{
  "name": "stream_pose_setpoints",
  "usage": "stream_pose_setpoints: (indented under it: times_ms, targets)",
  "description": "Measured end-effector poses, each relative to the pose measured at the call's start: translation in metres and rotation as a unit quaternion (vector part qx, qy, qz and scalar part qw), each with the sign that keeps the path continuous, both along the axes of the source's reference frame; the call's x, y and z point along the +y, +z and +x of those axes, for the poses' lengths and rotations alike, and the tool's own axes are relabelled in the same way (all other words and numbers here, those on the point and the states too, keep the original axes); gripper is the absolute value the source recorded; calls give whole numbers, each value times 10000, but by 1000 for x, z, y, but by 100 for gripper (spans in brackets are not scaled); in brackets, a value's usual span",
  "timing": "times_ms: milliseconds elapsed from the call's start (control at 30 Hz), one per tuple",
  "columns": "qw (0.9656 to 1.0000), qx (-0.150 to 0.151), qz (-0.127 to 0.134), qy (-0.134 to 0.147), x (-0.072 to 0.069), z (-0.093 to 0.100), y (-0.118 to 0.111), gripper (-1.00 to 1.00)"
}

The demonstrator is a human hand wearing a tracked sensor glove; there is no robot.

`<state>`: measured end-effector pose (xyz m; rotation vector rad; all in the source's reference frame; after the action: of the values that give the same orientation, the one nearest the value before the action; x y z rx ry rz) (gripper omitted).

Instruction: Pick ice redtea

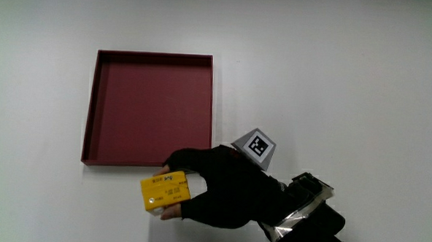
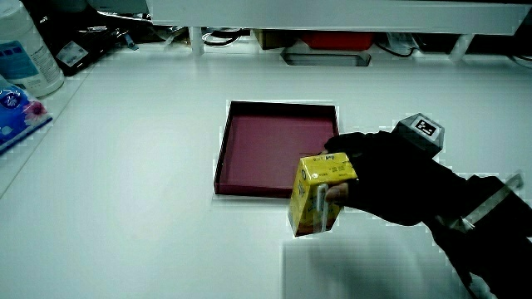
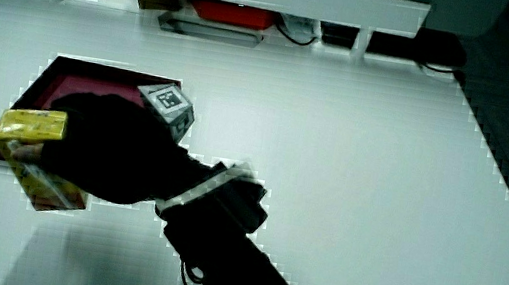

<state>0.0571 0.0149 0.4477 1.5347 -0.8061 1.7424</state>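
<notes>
From my station I saw the hand point(image 1: 224, 191) closed around the yellow ice red tea carton point(image 1: 165, 191), fingers curled over its upper face and the thumb pressed against the side nearer the person. In the main view the carton sat just off the red tray point(image 1: 92, 108), by the tray's near edge and close to 1 of its near corners. In a side view the carton point(image 2: 320, 193) stood roughly upright, tilted slightly, with a straw packet showing on its face; whether it touched the table point(image 2: 150, 224) I could not tell. The patterned cube point(image 1: 257, 147) rode on the back of the hand, facing upward. The forearm point(image 3: 218, 248) slanted away from the tray toward the person. The tray held nothing inside.
</notes>
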Motion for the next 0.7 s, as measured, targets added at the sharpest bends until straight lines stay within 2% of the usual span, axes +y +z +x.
stream_pose_setpoints:
  times_ms: [67, 133, 267, 367, 433, 467, 500, 567, 667, 700]
  targets:
    - [9999, 96, -92, -108, 4, -2, 6, 0]
    - [9996, 198, -58, -171, 7, -3, 13, 0]
    - [9991, 122, -271, -305, 11, -5, 27, 0]
    - [9980, 236, -439, -401, 15, -6, 37, 0]
    - [9977, 265, -462, -419, 17, -7, 43, 0]
    - [9968, 339, -559, -467, 18, -7, 49, 0]
    - [9943, 33, -935, -515, 19, -7, 52, 0]
    - [9958, 176, -728, -521, 19, -6, 53, 0]
    - [9955, 111, -764, -546, 19, -9, 51, 0]
    - [9953, 192, -778, -539, 20, -8, 53, 0]
